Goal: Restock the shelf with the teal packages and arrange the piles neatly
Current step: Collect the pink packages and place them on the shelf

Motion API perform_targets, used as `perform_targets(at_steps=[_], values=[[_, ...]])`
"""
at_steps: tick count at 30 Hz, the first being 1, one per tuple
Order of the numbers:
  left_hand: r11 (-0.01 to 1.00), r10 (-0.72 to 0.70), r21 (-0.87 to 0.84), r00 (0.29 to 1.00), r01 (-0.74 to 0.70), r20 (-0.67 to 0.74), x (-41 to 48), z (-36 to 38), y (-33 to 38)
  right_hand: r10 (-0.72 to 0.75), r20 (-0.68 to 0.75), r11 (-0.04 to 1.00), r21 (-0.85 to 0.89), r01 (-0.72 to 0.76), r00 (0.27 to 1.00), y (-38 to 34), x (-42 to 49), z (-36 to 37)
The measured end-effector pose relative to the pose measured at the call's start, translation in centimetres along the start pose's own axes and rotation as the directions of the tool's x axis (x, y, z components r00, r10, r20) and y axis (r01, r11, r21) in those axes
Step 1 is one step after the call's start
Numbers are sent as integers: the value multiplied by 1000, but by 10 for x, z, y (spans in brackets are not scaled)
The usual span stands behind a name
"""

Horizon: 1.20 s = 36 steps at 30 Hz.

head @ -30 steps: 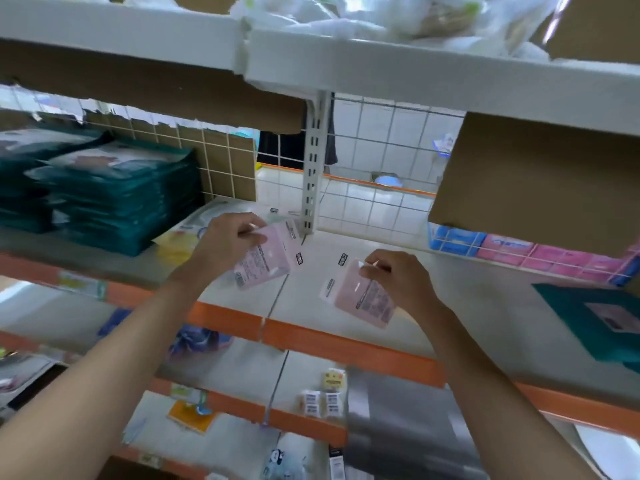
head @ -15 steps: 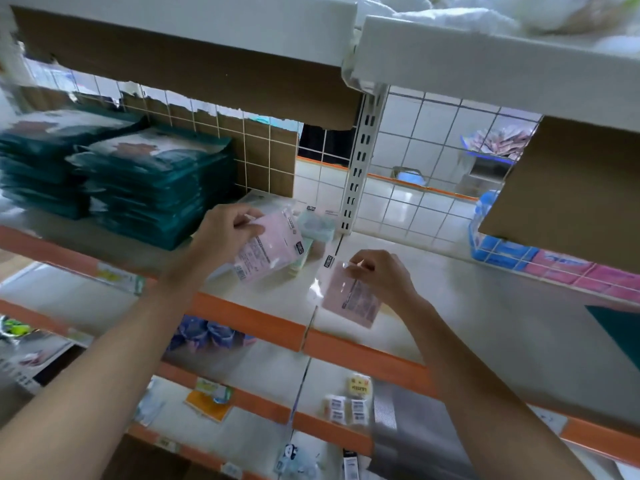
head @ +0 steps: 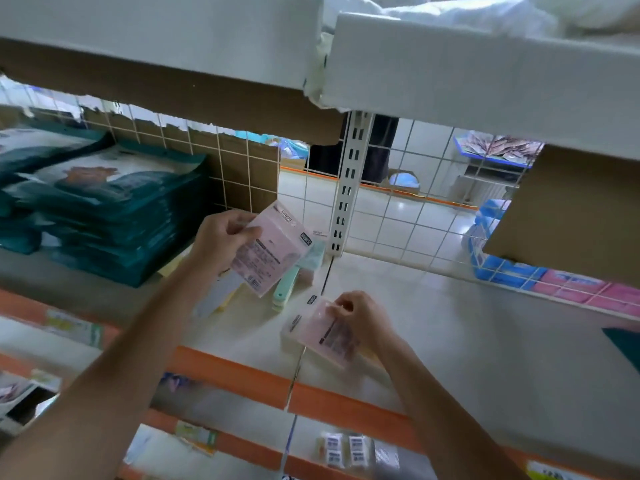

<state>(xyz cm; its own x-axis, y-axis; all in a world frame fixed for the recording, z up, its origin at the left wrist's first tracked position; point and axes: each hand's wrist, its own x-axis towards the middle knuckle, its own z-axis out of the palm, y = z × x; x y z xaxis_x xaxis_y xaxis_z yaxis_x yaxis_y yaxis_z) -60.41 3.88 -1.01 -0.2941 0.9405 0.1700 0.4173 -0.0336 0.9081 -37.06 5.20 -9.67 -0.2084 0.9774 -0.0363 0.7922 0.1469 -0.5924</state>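
Behind shelf's orange edge [head: 235, 375], hands [head: 221, 237] [head: 363, 317] pinching pink packets [head: 273, 251] [head: 332, 337], teal piles [head: 114, 216] left.

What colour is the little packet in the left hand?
Pale pink with dark printed text; the packet shows best in the head view.

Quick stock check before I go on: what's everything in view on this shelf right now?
teal packages: two piles, teal, shelf left
raised pink packet: one, pink, in left hand
lower pink packet: one, pink, shelf front, under right hand
mint item: one, pale green, behind raised packet
blue and pink packs: several, behind wire grid, right
shelf: one, white, orange front edge
left hand: grips raised packet
right hand: pinches lower packet
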Motion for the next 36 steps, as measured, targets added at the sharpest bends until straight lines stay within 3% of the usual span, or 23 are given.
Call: perform_targets(at_steps=[6, 9, 11, 13, 15, 17, 19, 21, 24, 27, 32, 34, 36], values=[[993, -65, -97, 995, 72, 82, 16, 12, -1, -51, -12, 997, -59, 50, 999, 1, 4, -1], [977, -106, -176, 989, 123, 105, 24, 19, -4, -70, -71, 977, 198, 83, 995, -13, 8, -8], [968, -114, -207, 985, 139, 132, 26, 24, -4, -62, -50, 851, 519, 79, 997, -29, 8, -13], [962, -114, -232, 982, 147, 150, 26, 30, -2, -73, -15, 653, 755, 59, 997, -45, 7, -14], [941, -124, -291, 977, 171, 171, 24, 36, -2, -58, -40, 544, 837, 65, 998, -57, 4, -14], [898, -112, -397, 971, 190, 211, 17, 40, 0, -2, -101, 531, 843, 87, 995, -64, 1, -13], [938, -39, -333, 982, 99, 183, 12, 42, -3, 63, -155, 547, 832, 96, 986, -66, 1, -13], [988, 104, -127, 982, -84, 156, 6, 41, -6, 131, -202, 561, 822, 96, 970, -66, 1, -12], [938, 307, 68, 906, -339, 290, -3, 38, -8, 193, -252, 526, 842, 116, 948, -68, 0, -12], [885, 324, 187, 852, -427, 411, -6, 43, -20, 193, -257, 477, 868, 139, 947, -76, -1, -12], [932, 343, 19, 899, -361, 272, -6, 39, -24, 113, -255, 437, 881, 182, 960, -86, -4, -6], [950, 227, -279, 925, -141, 304, -8, 35, -19, 105, -277, 436, 876, 206, 955, -88, -6, -4], [826, 59, -540, 926, 164, 372, -12, 29, -16, 141, -332, 501, 837, 222, 933, -86, -8, 1]])
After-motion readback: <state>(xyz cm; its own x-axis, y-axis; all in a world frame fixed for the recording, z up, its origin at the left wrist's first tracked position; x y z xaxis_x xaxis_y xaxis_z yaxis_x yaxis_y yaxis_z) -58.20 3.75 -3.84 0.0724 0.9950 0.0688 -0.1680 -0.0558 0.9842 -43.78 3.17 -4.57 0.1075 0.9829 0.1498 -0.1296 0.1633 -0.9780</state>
